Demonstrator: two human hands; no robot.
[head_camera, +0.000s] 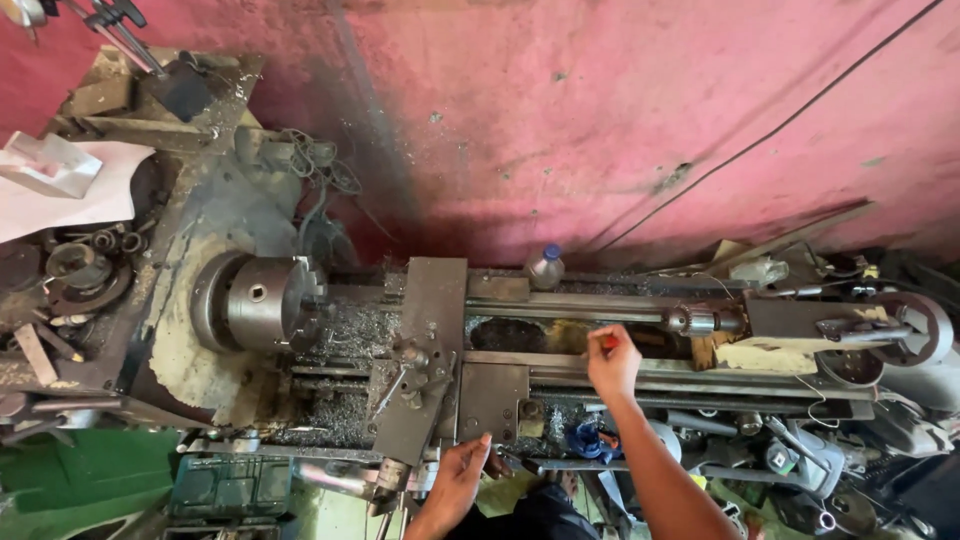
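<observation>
I look down on a metal lathe. Its steel chuck (262, 303) sits at the left, the carriage and tool post (420, 370) in the middle, the tailstock (800, 325) with a drill chuck (692, 321) at the right. My right hand (612, 362) reaches over the bed ways, fingers closed around a small red-orange item (607, 341) whose kind I cannot tell. My left hand (458, 483) rests at the front of the carriage apron, on or near a handle (505, 462); the grip itself is hidden.
Metal chips (345, 330) lie on the bed by the chuck. A plastic bottle with a blue cap (546, 266) stands behind the lathe against a pink wall. Rings and tools (85, 270) clutter the headstock top. A green crate (228, 488) sits below.
</observation>
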